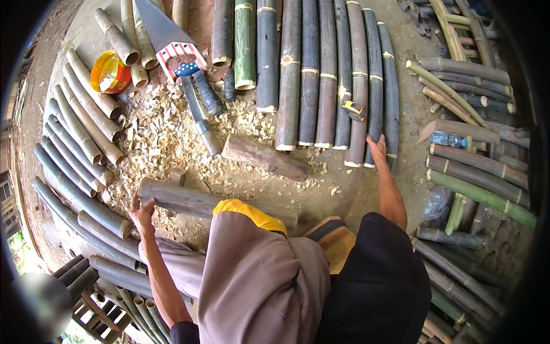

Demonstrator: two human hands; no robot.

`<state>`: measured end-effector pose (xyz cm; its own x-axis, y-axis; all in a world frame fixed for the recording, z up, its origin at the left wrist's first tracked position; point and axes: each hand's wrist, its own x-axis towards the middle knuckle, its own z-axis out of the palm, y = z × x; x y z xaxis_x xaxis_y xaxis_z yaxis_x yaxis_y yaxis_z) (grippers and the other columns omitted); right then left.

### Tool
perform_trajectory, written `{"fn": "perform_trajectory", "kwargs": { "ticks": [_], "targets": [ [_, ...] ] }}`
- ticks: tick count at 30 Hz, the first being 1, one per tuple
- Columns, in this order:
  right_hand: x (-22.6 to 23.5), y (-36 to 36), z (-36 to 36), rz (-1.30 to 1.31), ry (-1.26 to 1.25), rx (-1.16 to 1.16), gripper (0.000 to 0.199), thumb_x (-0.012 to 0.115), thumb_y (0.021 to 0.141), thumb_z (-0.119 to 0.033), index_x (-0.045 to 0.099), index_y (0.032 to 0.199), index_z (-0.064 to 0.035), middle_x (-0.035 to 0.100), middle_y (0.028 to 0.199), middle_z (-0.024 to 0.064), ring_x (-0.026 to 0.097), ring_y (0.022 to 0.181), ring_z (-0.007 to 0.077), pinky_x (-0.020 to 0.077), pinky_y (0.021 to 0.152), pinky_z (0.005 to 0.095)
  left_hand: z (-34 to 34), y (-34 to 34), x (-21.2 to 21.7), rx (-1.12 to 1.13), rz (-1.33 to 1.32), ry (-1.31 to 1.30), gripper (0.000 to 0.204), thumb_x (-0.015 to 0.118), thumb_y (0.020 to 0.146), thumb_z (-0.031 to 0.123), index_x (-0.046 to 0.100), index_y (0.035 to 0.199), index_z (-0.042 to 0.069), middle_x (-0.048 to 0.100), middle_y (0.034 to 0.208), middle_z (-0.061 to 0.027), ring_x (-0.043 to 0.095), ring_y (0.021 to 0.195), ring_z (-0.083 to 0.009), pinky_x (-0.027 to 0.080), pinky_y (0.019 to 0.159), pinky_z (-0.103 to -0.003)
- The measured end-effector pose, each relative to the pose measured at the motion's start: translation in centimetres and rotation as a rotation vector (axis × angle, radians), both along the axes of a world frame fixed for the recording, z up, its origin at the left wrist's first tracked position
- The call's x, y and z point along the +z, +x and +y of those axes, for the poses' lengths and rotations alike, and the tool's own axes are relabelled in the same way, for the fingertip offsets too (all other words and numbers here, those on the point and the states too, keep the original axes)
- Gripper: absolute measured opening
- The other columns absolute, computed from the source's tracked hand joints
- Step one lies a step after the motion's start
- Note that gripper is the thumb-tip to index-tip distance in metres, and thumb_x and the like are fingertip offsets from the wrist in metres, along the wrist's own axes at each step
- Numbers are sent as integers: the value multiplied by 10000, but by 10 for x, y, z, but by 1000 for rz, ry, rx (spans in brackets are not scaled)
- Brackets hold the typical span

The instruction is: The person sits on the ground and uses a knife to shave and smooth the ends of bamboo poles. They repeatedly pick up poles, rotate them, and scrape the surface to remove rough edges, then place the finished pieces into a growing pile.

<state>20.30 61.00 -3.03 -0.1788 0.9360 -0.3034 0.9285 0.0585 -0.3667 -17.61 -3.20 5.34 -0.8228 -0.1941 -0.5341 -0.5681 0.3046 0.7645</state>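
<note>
A thick greyish-brown bamboo piece (183, 199) lies crosswise before my knees, partly hidden by my clothing. My left hand (142, 213) is closed at its left end, thumb against the side. At the right of the long row of dark bamboo poles, my right hand (377, 150) grips the near end of one dark bamboo pole (374, 86); the fingertips are partly hidden. A yellow and black tape measure (354, 110) rests on the poles just left of that hand. Beyond the crosswise piece lies a short wood block (264, 157).
Wood chips (154, 137) cover the ground at centre left. A handsaw (179, 57), a curved blade with a wooden handle (207, 136) and a yellow-red tub (110, 71) sit farther off. Bamboo pieces (86, 137) line the left; more poles (481, 189) and a water bottle (447, 139) lie right.
</note>
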Motion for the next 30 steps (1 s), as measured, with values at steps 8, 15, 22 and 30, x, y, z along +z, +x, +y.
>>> {"fn": "perform_trajectory", "kwargs": {
  "ticks": [8,15,22,30],
  "targets": [
    [34,19,5,426,-183,-137,518,704,762,-324,570,1153,-13,630,985,134,609,884,244,476,806,367,8,3,7,12,5,-16,689,668,700,-116,432,1341,-34,600,1107,-112,511,650,-100,416,537,-233],
    [28,41,-5,-353,228,-55,763,726,698,-218,385,1373,-123,457,1308,256,454,1200,407,392,999,474,2,3,8,46,17,-10,707,669,689,-117,422,1346,-38,593,1124,-122,530,663,-111,438,557,-240],
    [6,51,12,-546,-13,-75,918,768,645,-239,290,1409,-66,419,1325,297,414,1254,411,366,1047,462,-7,2,-2,23,23,7,691,688,686,-104,438,1327,-44,610,1003,-64,474,626,-77,411,528,-235],
    [27,34,-13,-336,-26,-95,709,715,686,-172,392,1299,-23,486,1230,293,477,1170,427,415,981,463,-9,2,0,-7,15,-59,721,710,684,-71,433,1347,-22,598,1171,-129,587,725,-132,454,560,-231]
  ]
}}
